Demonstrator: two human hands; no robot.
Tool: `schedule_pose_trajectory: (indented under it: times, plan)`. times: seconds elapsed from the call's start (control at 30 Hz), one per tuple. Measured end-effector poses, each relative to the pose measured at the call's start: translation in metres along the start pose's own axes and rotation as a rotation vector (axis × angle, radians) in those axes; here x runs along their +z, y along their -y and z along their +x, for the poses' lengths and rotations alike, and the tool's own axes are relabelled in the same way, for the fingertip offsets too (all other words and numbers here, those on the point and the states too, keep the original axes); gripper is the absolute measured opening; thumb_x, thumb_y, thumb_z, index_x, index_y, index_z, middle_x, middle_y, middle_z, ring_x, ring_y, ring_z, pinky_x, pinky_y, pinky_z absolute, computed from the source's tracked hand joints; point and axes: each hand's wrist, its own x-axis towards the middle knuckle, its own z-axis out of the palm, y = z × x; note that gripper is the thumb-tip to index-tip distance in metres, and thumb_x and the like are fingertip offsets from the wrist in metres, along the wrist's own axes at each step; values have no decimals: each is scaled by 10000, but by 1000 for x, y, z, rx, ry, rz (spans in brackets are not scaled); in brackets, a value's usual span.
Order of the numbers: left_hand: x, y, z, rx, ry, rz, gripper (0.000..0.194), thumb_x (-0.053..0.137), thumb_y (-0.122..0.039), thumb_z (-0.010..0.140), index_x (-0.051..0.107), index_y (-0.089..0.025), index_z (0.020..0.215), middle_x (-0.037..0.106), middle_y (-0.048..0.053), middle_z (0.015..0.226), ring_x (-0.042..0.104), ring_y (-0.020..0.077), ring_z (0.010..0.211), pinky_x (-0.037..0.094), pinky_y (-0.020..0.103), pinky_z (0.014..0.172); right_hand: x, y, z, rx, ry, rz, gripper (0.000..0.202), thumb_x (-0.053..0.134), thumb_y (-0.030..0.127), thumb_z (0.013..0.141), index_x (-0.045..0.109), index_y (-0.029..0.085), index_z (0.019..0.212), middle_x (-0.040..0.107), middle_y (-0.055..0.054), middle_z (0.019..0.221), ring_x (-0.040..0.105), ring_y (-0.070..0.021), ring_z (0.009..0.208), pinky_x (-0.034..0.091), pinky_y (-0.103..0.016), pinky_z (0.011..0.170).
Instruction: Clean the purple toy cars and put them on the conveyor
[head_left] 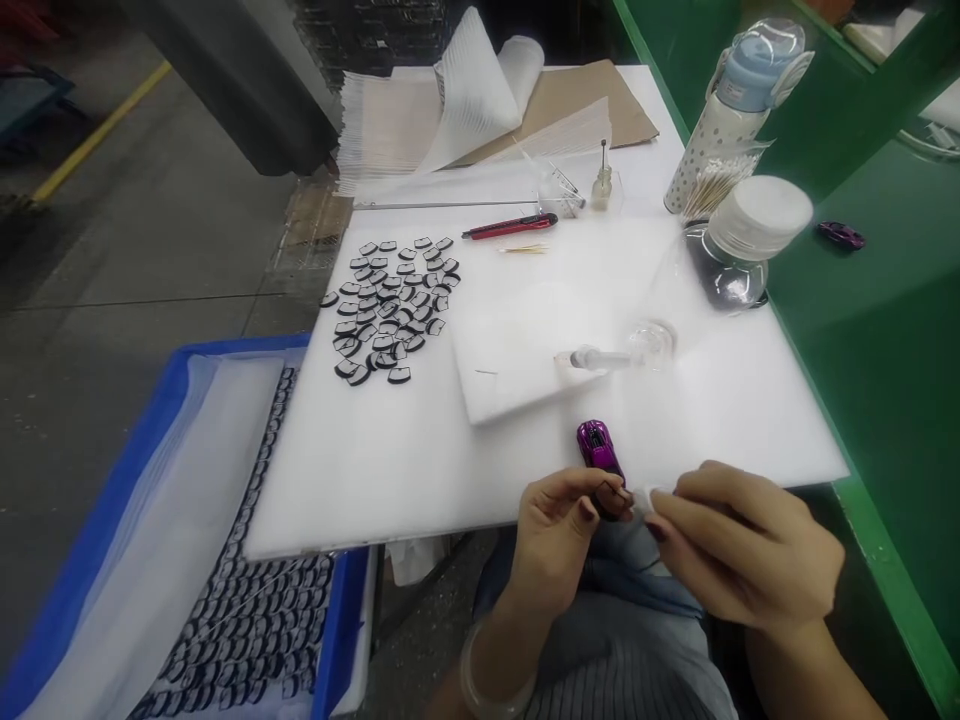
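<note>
My left hand (559, 530) pinches a small dark-edged piece (616, 492) between thumb and fingertips, just past the table's near edge. The fingers partly hide it, so its exact kind is unclear. In my right hand (750, 545) is a small white wipe (643, 498), bunched at the fingertips and close against that piece. Just beyond my left fingers lies a shiny purple toy car (598, 445) on the white table (360, 480). Many small curved black-and-white pieces (394, 310) are spread over the table's left side.
Mid-table, a syringe (600, 358) rests by a white foam sheet (510, 380). Behind are a red utility knife (510, 227) and a small glass bottle (601, 188). A white-lidded jar (757, 225) and a drinking bottle (739, 100) stand right. A blue crate (169, 400) sits lower left.
</note>
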Motion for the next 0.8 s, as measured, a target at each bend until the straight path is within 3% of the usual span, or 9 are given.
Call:
schedule_pose_trajectory:
  times: [0.1,0.2,0.3,0.47,0.63,0.8]
  plan:
    - [1,0,-1,-9,-2,-11,216,849,-396,727,811,-231,862,742,25,718,681,113,657,576,191,676,6,2,3,36,-20,0,102,614,101,917,673,139,991,566,-40,855,551,-94,634,473,-213,528]
    - [2,-1,-2,-4,-49,-17,230,868,-397,701,808,-228,845,746,20,736,674,99,662,563,169,674,11,6,3,15,70,83,114,550,136,947,656,146,989,566,-59,902,518,-88,611,456,-217,507]
    - [2,-2,-3,-2,-48,-18,224,864,-396,708,807,-219,831,752,31,757,676,100,680,563,163,670,3,4,-1,-27,125,78,83,556,145,927,631,164,955,573,-57,870,507,-103,600,444,-234,492]
    - [4,-2,-2,10,-53,-3,219,841,-411,735,806,-221,836,752,48,751,691,134,677,596,215,649,-15,-3,-5,71,28,-68,83,638,133,905,651,189,965,603,-39,813,520,-95,559,439,-231,469]
    - [5,0,-2,26,-75,49,244,861,-420,705,807,-219,832,751,44,752,680,126,674,586,208,672,2,5,-6,52,6,51,92,614,141,919,655,184,990,599,-39,796,558,-114,609,472,-227,502]
    - [-4,-6,-7,124,-48,233,200,782,-396,810,795,-230,920,767,42,822,700,130,737,589,212,730,7,2,-12,57,2,68,83,608,118,894,643,172,946,595,-36,790,537,-109,596,448,-227,486]
